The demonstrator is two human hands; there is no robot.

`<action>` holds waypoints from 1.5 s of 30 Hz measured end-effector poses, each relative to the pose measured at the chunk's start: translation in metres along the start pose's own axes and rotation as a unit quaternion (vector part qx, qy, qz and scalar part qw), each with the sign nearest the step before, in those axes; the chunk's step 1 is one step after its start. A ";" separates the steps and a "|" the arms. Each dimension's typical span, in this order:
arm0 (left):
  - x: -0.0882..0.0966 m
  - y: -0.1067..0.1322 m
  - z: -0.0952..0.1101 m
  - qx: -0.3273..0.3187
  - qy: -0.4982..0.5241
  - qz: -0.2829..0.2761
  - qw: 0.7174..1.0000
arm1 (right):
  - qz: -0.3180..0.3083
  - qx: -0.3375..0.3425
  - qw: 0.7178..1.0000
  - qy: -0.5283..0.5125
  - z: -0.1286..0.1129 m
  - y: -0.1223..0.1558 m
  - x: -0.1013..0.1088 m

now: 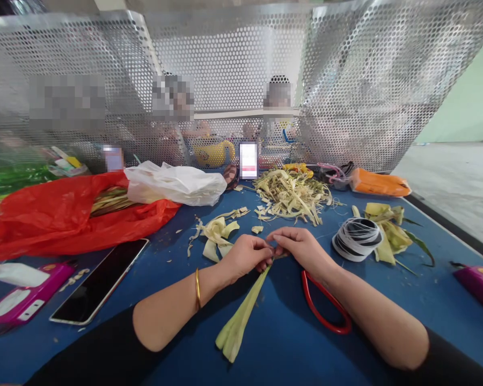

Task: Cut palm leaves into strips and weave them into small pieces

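Near the middle of the table, my left hand (247, 254) pinches the narrow end of a pale green corn husk bundle (241, 321). Its wider, folded end points down towards me. My right hand (300, 244) meets the left at that narrow end, its fingertips closed on it; whether a thread is also between them I cannot make out. Under my right forearm lie red-handled scissors (326, 305), their blades hidden. A spool of white thread (357, 238) stands right of my right hand. Loose husk pieces (217, 233) lie beyond my left hand.
A heap of husk scraps (292, 190) lies at the back, with more husks (386, 230) at right. On the left are a phone (100, 281), a red plastic bag (64, 217) and a purple device (36, 300). A perforated metal screen (229, 59) rises behind, people beyond it.
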State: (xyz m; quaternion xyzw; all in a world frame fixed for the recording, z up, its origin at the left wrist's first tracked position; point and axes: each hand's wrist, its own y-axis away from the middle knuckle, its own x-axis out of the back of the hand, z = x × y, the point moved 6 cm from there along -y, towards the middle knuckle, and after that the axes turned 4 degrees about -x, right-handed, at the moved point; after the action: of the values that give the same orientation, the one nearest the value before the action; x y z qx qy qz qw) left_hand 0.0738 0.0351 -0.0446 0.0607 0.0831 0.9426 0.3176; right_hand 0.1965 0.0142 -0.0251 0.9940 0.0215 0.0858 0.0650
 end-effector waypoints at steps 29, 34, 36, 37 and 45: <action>0.019 -0.004 0.002 -0.001 -0.039 0.044 0.998 | -0.025 0.058 0.977 0.205 -0.017 0.008 0.005; 0.021 -0.007 0.009 -0.073 -0.123 0.024 0.989 | -0.059 0.032 0.976 0.207 -0.002 0.004 -0.008; 0.022 -0.006 0.013 -0.116 -0.205 0.028 0.971 | -0.058 0.051 0.964 0.254 -0.002 0.005 -0.010; 0.022 -0.005 0.016 -0.138 -0.251 0.033 0.958 | -0.051 0.057 0.962 0.263 -0.003 0.005 -0.010; 0.008 0.008 0.027 -0.292 -0.545 0.075 0.782 | -0.033 0.061 0.965 0.254 -0.001 0.003 -0.010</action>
State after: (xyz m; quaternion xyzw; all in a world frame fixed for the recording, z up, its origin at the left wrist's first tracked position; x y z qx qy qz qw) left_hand 0.0671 0.0369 -0.0164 0.4750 -0.3876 0.7523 0.2412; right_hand 0.1866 0.0104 -0.0251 0.9403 0.0748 0.3321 -0.0004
